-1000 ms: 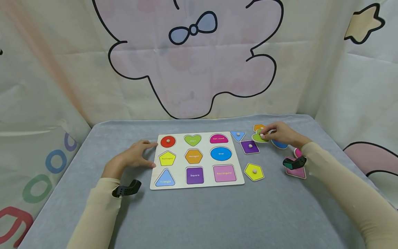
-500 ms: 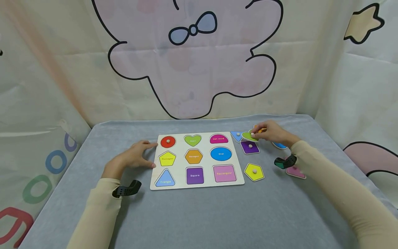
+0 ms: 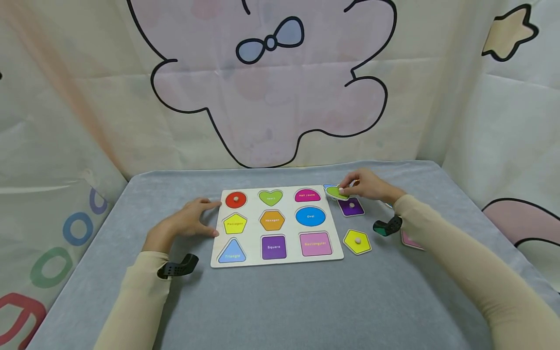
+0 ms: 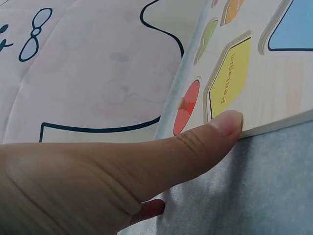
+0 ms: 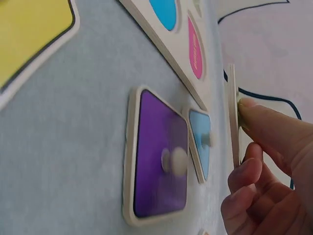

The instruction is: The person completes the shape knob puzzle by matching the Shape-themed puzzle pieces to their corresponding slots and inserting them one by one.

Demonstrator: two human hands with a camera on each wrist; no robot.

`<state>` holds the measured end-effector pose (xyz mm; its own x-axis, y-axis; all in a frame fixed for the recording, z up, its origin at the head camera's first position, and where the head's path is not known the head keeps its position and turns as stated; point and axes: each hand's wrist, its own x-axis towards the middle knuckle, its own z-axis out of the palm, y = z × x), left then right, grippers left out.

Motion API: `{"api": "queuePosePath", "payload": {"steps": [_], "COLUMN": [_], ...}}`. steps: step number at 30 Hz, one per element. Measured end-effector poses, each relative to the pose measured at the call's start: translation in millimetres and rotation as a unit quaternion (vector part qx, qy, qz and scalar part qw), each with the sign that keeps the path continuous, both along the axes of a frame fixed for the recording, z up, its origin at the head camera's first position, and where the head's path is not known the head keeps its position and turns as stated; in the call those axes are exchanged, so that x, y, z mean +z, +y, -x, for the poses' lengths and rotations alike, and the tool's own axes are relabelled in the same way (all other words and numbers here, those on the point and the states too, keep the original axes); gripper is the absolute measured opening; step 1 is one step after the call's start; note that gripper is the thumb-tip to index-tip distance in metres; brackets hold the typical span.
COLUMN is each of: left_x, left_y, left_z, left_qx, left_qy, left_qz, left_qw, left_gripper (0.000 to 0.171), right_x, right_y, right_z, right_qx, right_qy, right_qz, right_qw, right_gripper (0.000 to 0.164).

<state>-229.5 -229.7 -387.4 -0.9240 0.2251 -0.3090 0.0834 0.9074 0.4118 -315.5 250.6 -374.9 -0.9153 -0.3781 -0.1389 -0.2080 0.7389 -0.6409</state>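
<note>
My right hand [image 3: 371,185] pinches a green heart puzzle piece [image 3: 334,193] by its knob, above the table near the board's far right corner. In the right wrist view the heart piece [image 5: 233,112] shows edge-on, raised off the cloth. The white puzzle board [image 3: 253,240] lies flat, its printed slots labelled with shape names. A red round piece [image 3: 231,201] with a knob sits in its upper left slot. My left hand [image 3: 185,221] touches the board's left edge with thumb and fingers spread; the left wrist view shows the thumb [image 4: 215,134] on the edge beside the pentagon slot.
Right of the board lie a purple square piece [image 3: 347,210], a yellow pentagon piece [image 3: 356,248] and a blue triangle piece [image 5: 198,127], which the heart partly covers in the head view. A pink piece [image 3: 410,241] shows under the right forearm. A printed curtain [image 3: 262,112] stands behind.
My right hand has carried the green heart piece leftward, from beside the orange piece to over the blue triangle piece. The left hand and the board stay put.
</note>
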Motion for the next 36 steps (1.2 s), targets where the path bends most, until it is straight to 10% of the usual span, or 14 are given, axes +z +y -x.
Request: {"api": "queuePosePath", "payload": {"steps": [36], "left_x": [-1.1], "left_y": [0.5], "left_z": [-1.2], "left_qx": [0.002], "left_qy": [0.002], "left_qz": [-0.004], "left_qw": [1.0000], "left_gripper": [0.094], "right_x": [-10.9], "right_y": [-87.9], "right_z": [-0.7], "right_qx": [0.033], "right_qy": [-0.013], "right_qz": [0.038], "right_qw": [0.999], "right_gripper": [0.018]}}
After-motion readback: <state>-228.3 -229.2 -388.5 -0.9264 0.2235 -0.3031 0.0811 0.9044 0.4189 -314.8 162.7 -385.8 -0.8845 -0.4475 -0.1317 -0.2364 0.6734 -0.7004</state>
